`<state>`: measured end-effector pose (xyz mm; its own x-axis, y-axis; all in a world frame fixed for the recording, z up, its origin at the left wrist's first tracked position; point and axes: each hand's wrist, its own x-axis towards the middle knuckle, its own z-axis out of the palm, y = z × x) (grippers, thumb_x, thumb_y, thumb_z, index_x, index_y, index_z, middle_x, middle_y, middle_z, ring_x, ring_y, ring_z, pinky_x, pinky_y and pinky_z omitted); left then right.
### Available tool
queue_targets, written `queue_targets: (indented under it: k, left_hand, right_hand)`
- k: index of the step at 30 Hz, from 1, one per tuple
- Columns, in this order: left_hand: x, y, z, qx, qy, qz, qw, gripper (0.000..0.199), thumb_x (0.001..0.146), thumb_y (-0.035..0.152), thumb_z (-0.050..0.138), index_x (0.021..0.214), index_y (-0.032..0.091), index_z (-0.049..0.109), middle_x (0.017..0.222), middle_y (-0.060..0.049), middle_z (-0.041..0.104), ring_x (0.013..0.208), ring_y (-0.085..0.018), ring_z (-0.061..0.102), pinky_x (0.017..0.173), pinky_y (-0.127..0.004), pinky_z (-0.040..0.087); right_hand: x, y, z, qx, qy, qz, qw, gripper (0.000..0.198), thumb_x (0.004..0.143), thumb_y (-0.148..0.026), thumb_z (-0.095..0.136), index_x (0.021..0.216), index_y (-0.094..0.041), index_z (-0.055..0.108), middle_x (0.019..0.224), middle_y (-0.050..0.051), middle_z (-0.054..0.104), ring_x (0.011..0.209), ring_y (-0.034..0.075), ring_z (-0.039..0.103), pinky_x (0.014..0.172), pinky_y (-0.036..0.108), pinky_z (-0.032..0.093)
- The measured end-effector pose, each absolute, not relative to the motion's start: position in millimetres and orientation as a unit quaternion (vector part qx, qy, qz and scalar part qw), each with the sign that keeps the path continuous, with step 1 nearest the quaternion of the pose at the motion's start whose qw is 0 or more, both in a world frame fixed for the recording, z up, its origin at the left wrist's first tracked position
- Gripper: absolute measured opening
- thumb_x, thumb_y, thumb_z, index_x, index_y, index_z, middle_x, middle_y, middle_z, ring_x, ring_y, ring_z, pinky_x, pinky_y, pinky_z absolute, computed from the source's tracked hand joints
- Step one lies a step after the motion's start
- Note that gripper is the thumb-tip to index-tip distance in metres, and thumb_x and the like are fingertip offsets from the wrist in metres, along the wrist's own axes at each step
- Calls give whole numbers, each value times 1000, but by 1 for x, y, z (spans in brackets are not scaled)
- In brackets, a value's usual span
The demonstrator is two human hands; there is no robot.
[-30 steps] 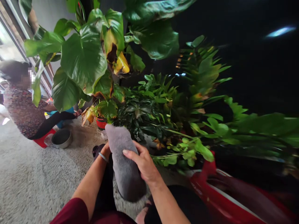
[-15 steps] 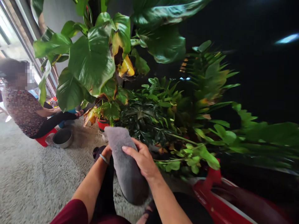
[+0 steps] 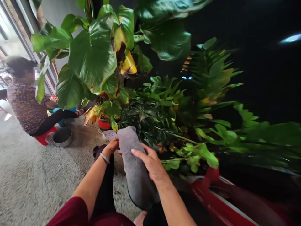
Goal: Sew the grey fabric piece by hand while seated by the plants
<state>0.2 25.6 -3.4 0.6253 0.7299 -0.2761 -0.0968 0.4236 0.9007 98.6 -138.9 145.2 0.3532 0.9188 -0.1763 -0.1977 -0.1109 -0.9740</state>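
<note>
A long grey plush piece [image 3: 133,163], shaped like a slipper sole with a dark lower edge, slants up in front of my lap. My right hand [image 3: 152,163] grips its right side, thumb on the plush face and fingers round the edge. At its upper left edge is my left hand [image 3: 113,146], with a pale bracelet [image 3: 105,158] on the wrist. The left fingers are bent and partly hidden behind the piece; what they hold is unclear. Just beyond that hand shows a white dotted sheet or panel [image 3: 110,135].
Leafy plants [image 3: 150,106] fill the space ahead, one in a red pot [image 3: 103,123]. A person [image 3: 27,106] sits at left on a red stool [image 3: 43,137], beside a grey basin [image 3: 63,137] on the rough concrete floor [image 3: 30,175]. Something red and white [image 3: 211,194] stands at lower right.
The plush piece and my right hand have shifted slightly right. My left hand has moved a little up and right, and the white dotted thing behind it now shows.
</note>
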Motion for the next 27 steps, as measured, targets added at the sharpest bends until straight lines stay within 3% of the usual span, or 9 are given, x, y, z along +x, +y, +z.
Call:
queue_targets:
  k: [4, 12, 20, 27]
  left_hand:
    - [3, 21, -2, 480, 319, 269, 771, 31, 65, 30, 72, 88, 10, 73, 76, -7, 72, 71, -18, 63, 68, -29, 50]
    - [4, 24, -3, 501, 364, 219, 754, 27, 61, 28, 76, 81, 11, 70, 68, -4, 68, 62, -14, 60, 65, -28, 49]
    - [1, 24, -2, 494, 323, 228, 775, 32, 63, 36, 75, 83, 12, 66, 78, -6, 69, 70, -16, 63, 67, -29, 50]
    - [4, 25, -7, 521, 355, 209, 748, 33, 63, 35, 74, 86, 12, 69, 73, -4, 68, 62, -13, 59, 65, -28, 47]
  right_hand:
    - [105, -112, 158, -555, -317, 445, 628, 37, 55, -40, 80, 85, -20, 72, 71, 1, 73, 64, 22, 65, 61, 31, 51]
    - [112, -159, 104, -647, -272, 481, 526, 38, 53, -41, 78, 84, -19, 75, 76, 4, 76, 72, 28, 68, 66, 37, 52]
    - [122, -144, 161, -560, -298, 427, 644, 38, 57, -41, 82, 89, -21, 73, 76, 1, 74, 67, 22, 65, 64, 32, 51]
    - [107, -147, 108, -641, -242, 467, 558, 35, 50, -40, 81, 78, -20, 75, 69, 2, 74, 66, 25, 66, 63, 34, 50]
